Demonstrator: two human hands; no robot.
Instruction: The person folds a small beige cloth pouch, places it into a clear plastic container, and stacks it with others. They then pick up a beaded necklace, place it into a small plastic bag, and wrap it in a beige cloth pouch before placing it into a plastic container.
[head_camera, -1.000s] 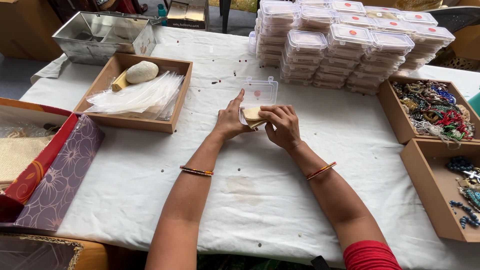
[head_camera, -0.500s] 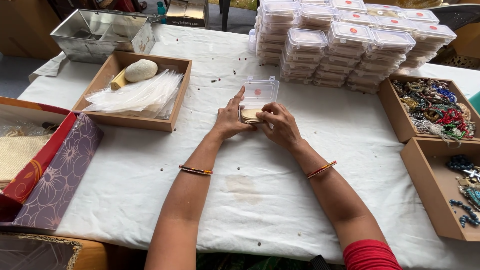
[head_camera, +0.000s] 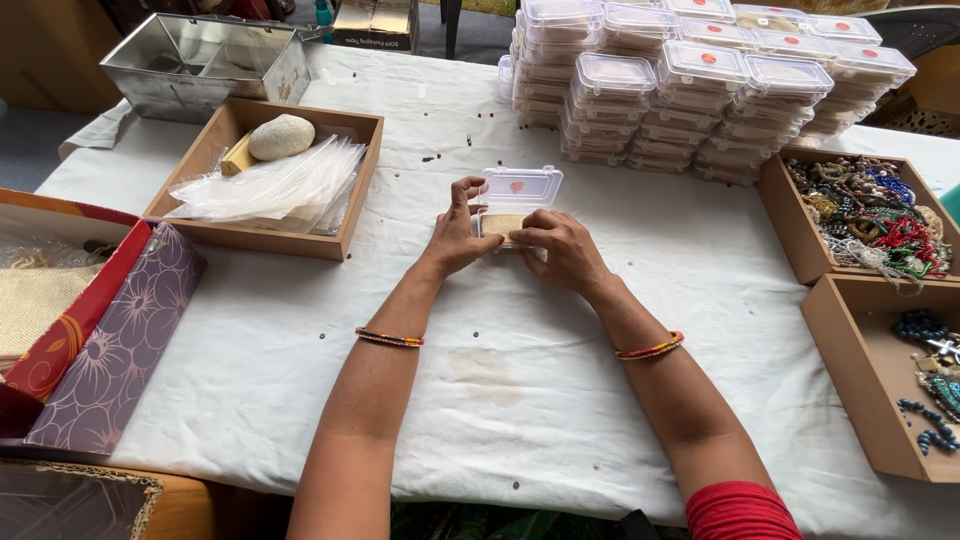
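A small clear plastic box (head_camera: 520, 188) with a hinged lid stands half raised on the white tablecloth (head_camera: 500, 400). A tan folded pouch (head_camera: 500, 223) lies inside the box. My left hand (head_camera: 455, 235) grips the box's left side, its fingertips curled over the lid's edge. My right hand (head_camera: 560, 250) rests on the box's front right, fingers pressing on the pouch and the rim.
Stacks of shut clear boxes (head_camera: 700, 90) fill the far side. A wooden tray (head_camera: 225, 215) holds clear bags and a stone (head_camera: 282, 136); a metal tin (head_camera: 200, 62) sits behind it. Two wooden trays of beads (head_camera: 870, 215) stand at the right, gift boxes (head_camera: 110, 340) at the left.
The pouch has gone down into the box. The lid has tipped forward from lying open. My left forefinger, straight before, now curls onto the lid.
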